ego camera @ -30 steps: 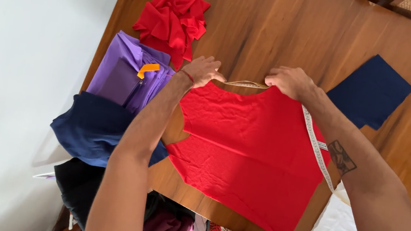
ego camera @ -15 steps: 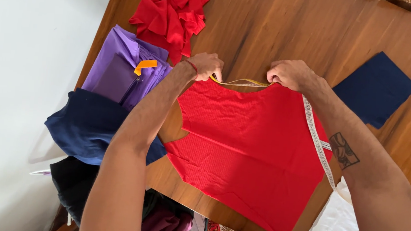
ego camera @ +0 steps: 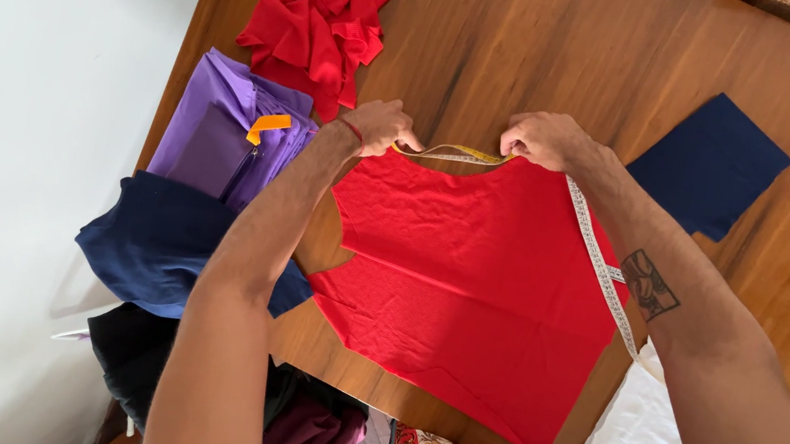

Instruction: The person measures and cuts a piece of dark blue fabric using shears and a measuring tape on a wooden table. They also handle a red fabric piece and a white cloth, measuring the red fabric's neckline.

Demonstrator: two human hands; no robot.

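The wooden counter (ego camera: 545, 63) fills most of your view, and the biggest thing on it is the red cut garment panel (ego camera: 476, 288), lying flat in the middle with its curved neckline edge at the far side and its hem toward you. To the left sit a folded purple cloth (ego camera: 221, 128) with a small orange tab (ego camera: 269, 124), a dark navy cloth (ego camera: 162, 238) nearer you that hangs over the counter's left edge, and at the far left a bunched heap of red fabric (ego camera: 318, 21). A flat navy piece (ego camera: 709, 165) lies to the right, well apart from the panel. Darker and patterned cloths show at the near edge, too cut off to tell apart; no box, tray or other container is in view. Your left hand (ego camera: 380, 126) and right hand (ego camera: 543, 138) are each closed in a pinch at the two far corners of the panel, drawing a tape measure (ego camera: 455, 152) across the neckline between them, while its loose tail runs down the panel's right side toward you. By my reading, the panel is already cut and spread, the neck width is being taken now, and the other edges are not under the tape.
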